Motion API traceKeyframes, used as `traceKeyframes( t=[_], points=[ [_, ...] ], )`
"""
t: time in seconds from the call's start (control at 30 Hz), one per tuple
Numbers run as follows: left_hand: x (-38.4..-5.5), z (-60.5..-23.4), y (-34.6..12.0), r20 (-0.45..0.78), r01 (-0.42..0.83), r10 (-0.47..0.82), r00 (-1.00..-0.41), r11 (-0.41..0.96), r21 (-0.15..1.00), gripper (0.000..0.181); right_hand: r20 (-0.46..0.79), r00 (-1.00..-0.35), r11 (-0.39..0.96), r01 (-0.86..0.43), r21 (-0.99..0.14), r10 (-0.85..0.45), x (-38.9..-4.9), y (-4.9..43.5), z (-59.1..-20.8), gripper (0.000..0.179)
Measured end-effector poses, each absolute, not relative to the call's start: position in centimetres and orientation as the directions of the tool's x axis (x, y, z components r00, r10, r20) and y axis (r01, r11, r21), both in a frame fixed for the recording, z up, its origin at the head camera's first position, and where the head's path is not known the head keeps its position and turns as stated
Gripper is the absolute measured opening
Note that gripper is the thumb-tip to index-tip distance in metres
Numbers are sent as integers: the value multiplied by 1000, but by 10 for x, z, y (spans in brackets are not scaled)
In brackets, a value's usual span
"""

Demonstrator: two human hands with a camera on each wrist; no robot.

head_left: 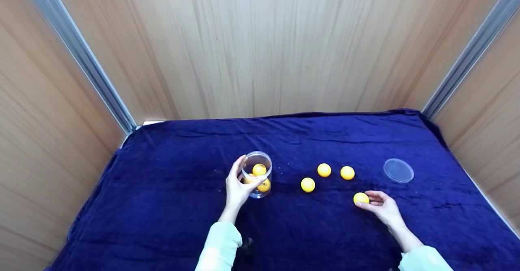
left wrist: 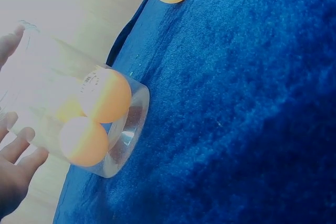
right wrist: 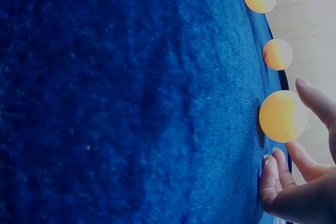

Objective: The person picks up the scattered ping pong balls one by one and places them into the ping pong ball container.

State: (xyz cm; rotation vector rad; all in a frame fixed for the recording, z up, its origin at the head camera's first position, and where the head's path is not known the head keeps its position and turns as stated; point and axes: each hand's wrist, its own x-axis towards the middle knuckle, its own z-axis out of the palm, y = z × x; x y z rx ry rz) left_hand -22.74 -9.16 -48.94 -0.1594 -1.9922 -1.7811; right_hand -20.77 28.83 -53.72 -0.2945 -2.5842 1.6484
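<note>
My left hand [head_left: 239, 189] grips a clear plastic jar [head_left: 266, 167] round its upper part, thumb on the near side and fingers on the far left. Inside the jar lie three orange-yellow table tennis balls [left wrist: 106, 96], seen through its wall in the left wrist view. Over the cloth to the right, my right hand [head_left: 384, 208] has thumb and fingertips on either side of another table tennis ball [head_left: 360, 198]. The same ball [right wrist: 283, 116] sits between thumb and index finger in the right wrist view, low by the cloth.
Three loose balls, a left one [head_left: 308, 184], a middle one [head_left: 324, 170] and a right one [head_left: 347, 172], lie between the hands. A round clear lid [head_left: 398, 170] lies farther right. Dark blue cloth [head_left: 162, 189] covers the table; wooden panels [head_left: 260, 47] enclose it.
</note>
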Motion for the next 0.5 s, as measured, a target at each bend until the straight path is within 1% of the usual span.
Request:
traceKeyframes(
  t=[0.13, 0.37, 0.5],
  points=[
    [-228, -490, -92, 406, 381, -213, -888, 152, 912, 76, -42, -981, 404, 118, -907, 192, -208, 288, -539, 52],
    [-228, -490, -92, 413, 389, -213, -886, 145, 910, 75, -62, -981, 455, 142, -879, 185, -208, 288, -540, 54],
    [-229, -490, -92, 410, 386, -218, -886, 143, 911, 75, -69, -981, 460, 148, -876, 184, -208, 288, -540, 52]
  ],
)
